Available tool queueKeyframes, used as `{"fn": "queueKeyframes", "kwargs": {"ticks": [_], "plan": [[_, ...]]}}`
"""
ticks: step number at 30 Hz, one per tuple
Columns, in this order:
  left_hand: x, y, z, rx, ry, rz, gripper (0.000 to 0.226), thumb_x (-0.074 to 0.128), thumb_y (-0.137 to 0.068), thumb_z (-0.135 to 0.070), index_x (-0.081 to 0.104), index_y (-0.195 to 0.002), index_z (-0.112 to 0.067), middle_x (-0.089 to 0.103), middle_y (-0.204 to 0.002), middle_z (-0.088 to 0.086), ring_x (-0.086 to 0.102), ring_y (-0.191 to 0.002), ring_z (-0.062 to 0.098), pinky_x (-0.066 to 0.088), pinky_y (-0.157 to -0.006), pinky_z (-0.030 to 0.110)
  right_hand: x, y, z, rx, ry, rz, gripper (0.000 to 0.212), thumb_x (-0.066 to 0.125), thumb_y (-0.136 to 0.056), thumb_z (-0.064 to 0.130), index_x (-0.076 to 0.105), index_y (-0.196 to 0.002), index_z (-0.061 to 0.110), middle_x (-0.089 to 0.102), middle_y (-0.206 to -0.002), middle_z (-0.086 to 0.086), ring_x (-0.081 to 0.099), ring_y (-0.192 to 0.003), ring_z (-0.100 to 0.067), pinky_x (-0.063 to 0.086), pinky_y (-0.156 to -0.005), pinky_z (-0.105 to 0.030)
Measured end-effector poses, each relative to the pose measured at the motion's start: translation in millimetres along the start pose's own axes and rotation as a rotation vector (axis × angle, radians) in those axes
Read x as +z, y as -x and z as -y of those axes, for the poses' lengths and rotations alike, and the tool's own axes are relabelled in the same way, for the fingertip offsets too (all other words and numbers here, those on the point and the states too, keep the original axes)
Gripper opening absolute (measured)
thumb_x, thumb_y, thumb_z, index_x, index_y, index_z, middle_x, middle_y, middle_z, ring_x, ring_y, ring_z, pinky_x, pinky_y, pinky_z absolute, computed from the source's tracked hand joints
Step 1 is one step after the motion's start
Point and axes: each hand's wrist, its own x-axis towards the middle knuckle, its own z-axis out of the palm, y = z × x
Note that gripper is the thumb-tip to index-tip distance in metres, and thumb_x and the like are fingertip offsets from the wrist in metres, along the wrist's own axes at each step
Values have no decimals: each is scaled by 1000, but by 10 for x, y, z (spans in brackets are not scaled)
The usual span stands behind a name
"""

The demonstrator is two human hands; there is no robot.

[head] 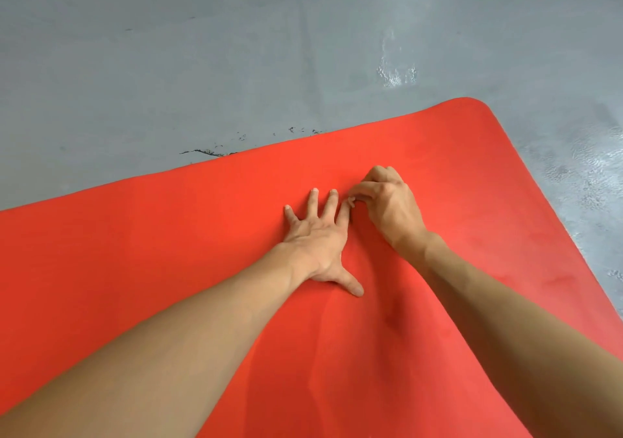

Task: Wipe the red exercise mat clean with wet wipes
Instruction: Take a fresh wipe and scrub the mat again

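Smooth red mat, faintly creased; left hand splayed flat, right hand fingers pinching something tiny.

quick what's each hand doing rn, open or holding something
Left hand: open, fingers spread flat on the red mat.
Right hand: fingers curled, pinching a small whitish bit; what it is cannot be told.

Bright, even daylight. Glare patches shine on the grey floor toward one and three o'clock. Shadows are soft and faint. Wide-angle bending shows at the edges; slight overall softness.
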Motion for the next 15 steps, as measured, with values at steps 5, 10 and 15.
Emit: {"fn": "queueKeyframes", "kwargs": {"ticks": [5, 10, 15], "plan": [[-169, -33, -74, -53, 11, -23, 151, 75, -53, -91, 11, -163, -10, -5, -174, 8, -13, -159, 40, 14, -119, 76, -354, 769, -113, -20, -30, 75, 37, 69, -93, 1, 81, -105, 34, 60, -89, 9, 53, -81, -16, 49, -72, -32], [-280, -296, -293, -18, -3, -21, 166, 75, -50, -93, -14, -164, -12, -22, -172, 10, -23, -157, 39, 7, -120, 77, -815, 1620, -145, -46, -23, 156, 42, 47, -99, 10, 78, -110, 36, 59, -96, 11, 54, -86, -10, 48, -76, -24], [-173, -404, -387, -15, 2, -1, 169, 73, -50, -94, -24, -161, -10, -33, -167, 14, -31, -153, 44, 5, -116, 81, -613, 845, -244, -29, 40, 105, 36, 48, -93, 17, 80, -91, 32, 58, -90, 6, 53, -85, -16, 50, -71, -36]]}}
